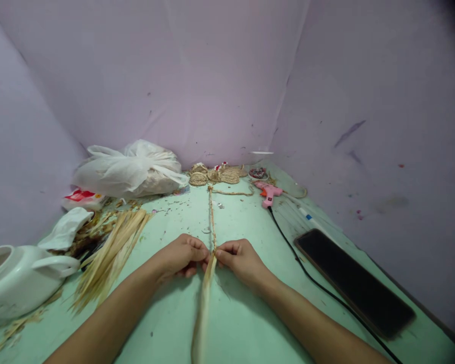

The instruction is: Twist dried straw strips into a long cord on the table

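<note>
A thin braid of dry, straw-coloured fibre point(213, 222) runs down the middle of the green tabletop point(170, 323). Its far end bends to the right near several coiled braided pieces point(227, 175). Where the braid gives way to loose pale strands point(203, 313), my left hand point(184, 255) pinches from the left side. My right hand point(242, 260) pinches the same spot from the right, thumb and forefinger together. The strands hang toward me over the near part of the table. Some of my left fingertips are hidden behind the fibre.
Left lie a bundle of dry strips point(114, 253), a white ceramic pot point(23, 278) on its side and a stuffed white plastic bag point(132, 169). Right are a pink glue gun point(267, 192), its black cord point(303, 270) and a dark phone point(352, 280). Walls enclose the table.
</note>
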A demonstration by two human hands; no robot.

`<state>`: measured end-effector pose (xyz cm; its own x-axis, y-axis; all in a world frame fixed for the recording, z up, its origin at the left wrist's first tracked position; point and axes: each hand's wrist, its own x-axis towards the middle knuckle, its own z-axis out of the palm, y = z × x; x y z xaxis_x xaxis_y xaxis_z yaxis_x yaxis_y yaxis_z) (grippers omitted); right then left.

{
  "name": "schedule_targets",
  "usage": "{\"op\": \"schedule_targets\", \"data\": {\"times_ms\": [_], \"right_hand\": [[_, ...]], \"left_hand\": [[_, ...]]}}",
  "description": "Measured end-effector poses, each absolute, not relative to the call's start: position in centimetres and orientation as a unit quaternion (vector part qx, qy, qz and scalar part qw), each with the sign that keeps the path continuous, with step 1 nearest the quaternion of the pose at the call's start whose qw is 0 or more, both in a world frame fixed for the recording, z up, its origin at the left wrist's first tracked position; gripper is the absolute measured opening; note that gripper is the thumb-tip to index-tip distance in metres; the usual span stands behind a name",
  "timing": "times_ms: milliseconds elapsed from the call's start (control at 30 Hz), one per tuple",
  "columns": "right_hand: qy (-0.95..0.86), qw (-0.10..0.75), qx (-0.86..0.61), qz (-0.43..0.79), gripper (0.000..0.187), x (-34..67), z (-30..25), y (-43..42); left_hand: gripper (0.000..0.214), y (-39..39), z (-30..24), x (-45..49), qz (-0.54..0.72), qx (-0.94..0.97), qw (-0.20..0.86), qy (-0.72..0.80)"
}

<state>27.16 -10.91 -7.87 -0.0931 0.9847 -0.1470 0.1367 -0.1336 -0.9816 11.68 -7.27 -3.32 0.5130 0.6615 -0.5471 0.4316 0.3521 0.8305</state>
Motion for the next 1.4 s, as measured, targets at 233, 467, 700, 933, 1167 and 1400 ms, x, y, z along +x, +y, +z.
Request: {"op": "schedule_targets", "data": {"times_ms": [233,467,700,933,1167,1400], "right_hand": [[-0.513,0.397,-0.543,0.533,0.020,27.2,-7.8,-10.9],[-0.488,0.400,-0.543,0.554,0.017,27.1,-7.1,-11.1],[-0.435,0.414,-0.534,0.595,0.018,27.1,-6.0,-11.4],[-0.423,0.417,-0.504,0.627,0.019,27.3,-6.3,-11.4],[-0.433,0.446,-0.519,0.586,0.019,26.8,-7.5,-11.4],[-0.487,0.453,-0.551,0.504,0.021,26.4,-7.6,-11.7]], "left_hand": [[0.013,-7.7,-4.1,12.4,0.136,0.515,0.675,0.510],[0.008,-8.8,-4.1,14.0,0.197,0.514,0.607,0.574],[0.017,-8.9,-4.4,13.6,0.165,0.505,0.642,0.552],[0.023,-8.8,-4.9,13.6,0.160,0.535,0.637,0.532],[0.020,-9.0,-4.6,13.6,0.166,0.556,0.602,0.549],[0.012,-9.3,-4.1,14.0,0.190,0.543,0.590,0.566]]}}
